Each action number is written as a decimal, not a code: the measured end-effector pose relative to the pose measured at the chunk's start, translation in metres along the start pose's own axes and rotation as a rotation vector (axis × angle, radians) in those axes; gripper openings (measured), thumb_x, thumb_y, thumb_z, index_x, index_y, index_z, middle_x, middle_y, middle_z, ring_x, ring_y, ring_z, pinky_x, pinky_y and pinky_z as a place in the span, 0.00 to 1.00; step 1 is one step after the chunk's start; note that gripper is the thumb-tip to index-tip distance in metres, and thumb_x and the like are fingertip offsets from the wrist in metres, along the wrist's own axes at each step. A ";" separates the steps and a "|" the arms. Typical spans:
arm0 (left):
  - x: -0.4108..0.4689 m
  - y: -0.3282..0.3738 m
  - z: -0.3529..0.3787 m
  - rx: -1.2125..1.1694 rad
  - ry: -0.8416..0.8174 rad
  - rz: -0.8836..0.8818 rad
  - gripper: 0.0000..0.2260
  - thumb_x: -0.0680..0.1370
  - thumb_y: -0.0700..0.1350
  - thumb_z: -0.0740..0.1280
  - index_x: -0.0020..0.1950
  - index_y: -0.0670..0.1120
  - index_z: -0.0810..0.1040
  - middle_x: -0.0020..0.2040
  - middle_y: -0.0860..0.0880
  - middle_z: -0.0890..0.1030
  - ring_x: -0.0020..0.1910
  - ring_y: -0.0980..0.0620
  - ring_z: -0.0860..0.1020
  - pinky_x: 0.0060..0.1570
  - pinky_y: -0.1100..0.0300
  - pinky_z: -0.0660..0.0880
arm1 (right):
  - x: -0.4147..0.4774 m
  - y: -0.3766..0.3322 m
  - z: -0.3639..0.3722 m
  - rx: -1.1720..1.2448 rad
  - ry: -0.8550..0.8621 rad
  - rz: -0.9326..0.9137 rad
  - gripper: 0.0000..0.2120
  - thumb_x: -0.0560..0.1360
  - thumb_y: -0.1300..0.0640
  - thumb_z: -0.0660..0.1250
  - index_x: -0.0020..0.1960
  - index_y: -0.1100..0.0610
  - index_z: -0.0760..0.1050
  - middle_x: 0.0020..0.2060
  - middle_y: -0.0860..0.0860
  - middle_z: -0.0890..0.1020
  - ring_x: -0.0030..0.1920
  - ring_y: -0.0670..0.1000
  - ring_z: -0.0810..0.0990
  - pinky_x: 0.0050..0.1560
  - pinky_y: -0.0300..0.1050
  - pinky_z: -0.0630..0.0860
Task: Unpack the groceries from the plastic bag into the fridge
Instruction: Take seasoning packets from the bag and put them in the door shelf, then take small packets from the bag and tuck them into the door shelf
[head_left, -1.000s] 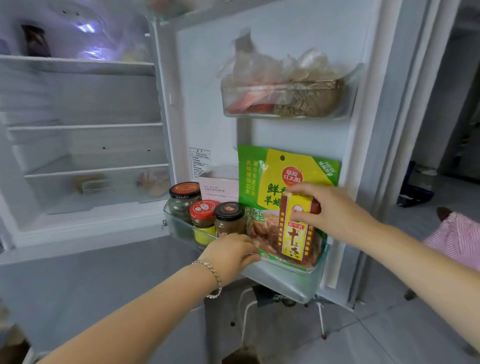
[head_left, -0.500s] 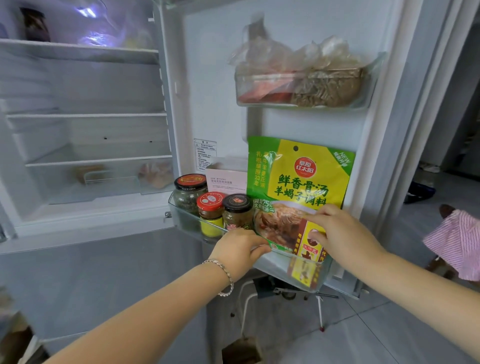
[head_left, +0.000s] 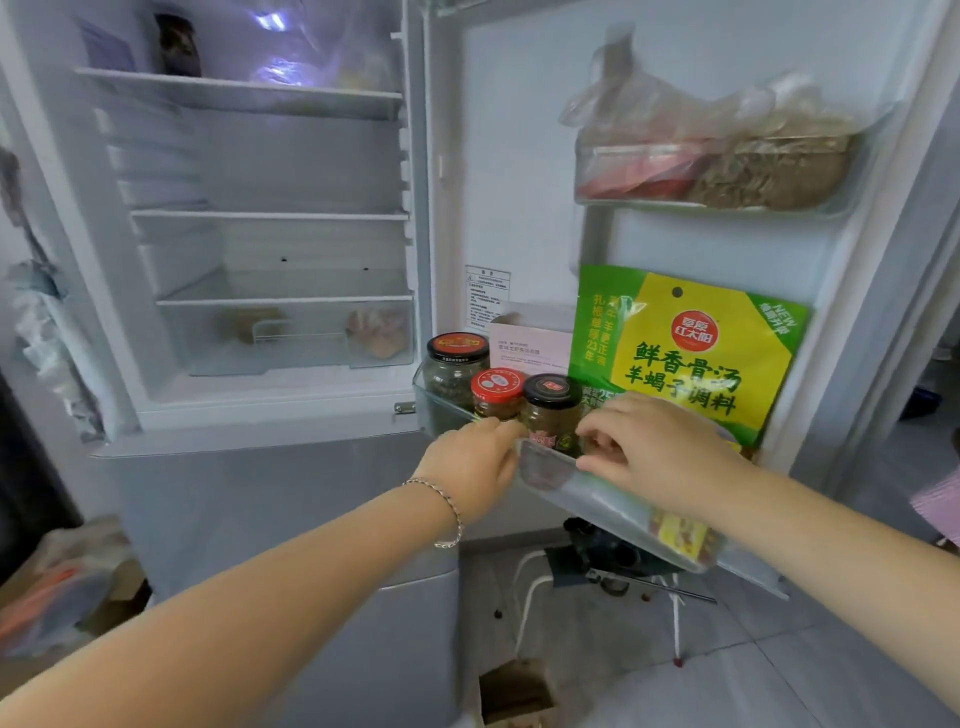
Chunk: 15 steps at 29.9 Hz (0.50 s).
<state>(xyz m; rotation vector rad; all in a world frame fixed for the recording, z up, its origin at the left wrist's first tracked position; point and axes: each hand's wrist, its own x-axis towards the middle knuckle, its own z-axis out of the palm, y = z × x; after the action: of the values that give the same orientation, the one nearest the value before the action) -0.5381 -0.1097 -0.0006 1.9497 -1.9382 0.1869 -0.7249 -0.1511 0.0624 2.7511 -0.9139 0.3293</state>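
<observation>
Shelves (head_left: 270, 215) of the open fridge (head_left: 260, 410) sat to the left of the door shelf (head_left: 597, 486). At the left end of the door shelf stood a big jar (head_left: 457, 364). The left hand (head_left: 472, 467) held the front edge of the door shelf. Its thumb lay on top of the rim and its other fingers were tucked under, out of sight. Just behind the thumb, inside the door shelf, stood a red-lid jar (head_left: 497, 387), and next to it a black-lid jar (head_left: 551, 402). A pale pink box (head_left: 530, 345) stood at the back of the door shelf, behind the jars. The right hand (head_left: 660, 452) hovered over the front edge of the door shelf, right beside the black-lid jar. Its fingers (head_left: 608, 423) were bent and close together, but it was not clear if they held anything. Behind that hand a green and yellow pouch (head_left: 691, 353) stood up tall in the door shelf. At the right end of the door shelf, a small yellow packet (head_left: 680, 535) showed through the clear wall. High above the door shelf, a top shelf (head_left: 867, 156) held see-through bags of food (head_left: 717, 161).
</observation>
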 end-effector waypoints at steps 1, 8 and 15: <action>-0.008 -0.017 -0.006 0.022 -0.108 -0.104 0.14 0.80 0.47 0.56 0.65 0.50 0.70 0.59 0.47 0.77 0.57 0.45 0.76 0.55 0.53 0.72 | 0.011 -0.016 0.001 0.068 -0.074 -0.023 0.15 0.76 0.44 0.63 0.58 0.50 0.75 0.51 0.47 0.78 0.55 0.49 0.75 0.53 0.45 0.73; -0.120 -0.123 -0.053 0.065 -0.633 -0.563 0.08 0.78 0.47 0.59 0.47 0.46 0.77 0.48 0.44 0.84 0.41 0.50 0.76 0.57 0.58 0.75 | 0.085 -0.147 0.049 0.142 -0.487 -0.266 0.15 0.76 0.49 0.64 0.59 0.56 0.76 0.57 0.52 0.79 0.58 0.54 0.77 0.52 0.45 0.74; -0.261 -0.139 -0.093 0.103 -0.489 -1.061 0.17 0.80 0.48 0.58 0.57 0.37 0.77 0.57 0.40 0.79 0.57 0.42 0.76 0.54 0.55 0.72 | 0.106 -0.298 0.087 0.118 -0.655 -0.639 0.17 0.76 0.50 0.64 0.59 0.59 0.76 0.58 0.56 0.79 0.57 0.57 0.78 0.52 0.48 0.75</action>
<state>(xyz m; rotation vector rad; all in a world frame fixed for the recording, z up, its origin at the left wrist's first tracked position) -0.3949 0.1637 -0.0329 2.9802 -0.8429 -0.5251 -0.4486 -0.0013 -0.0325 3.1026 -0.0590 -0.6748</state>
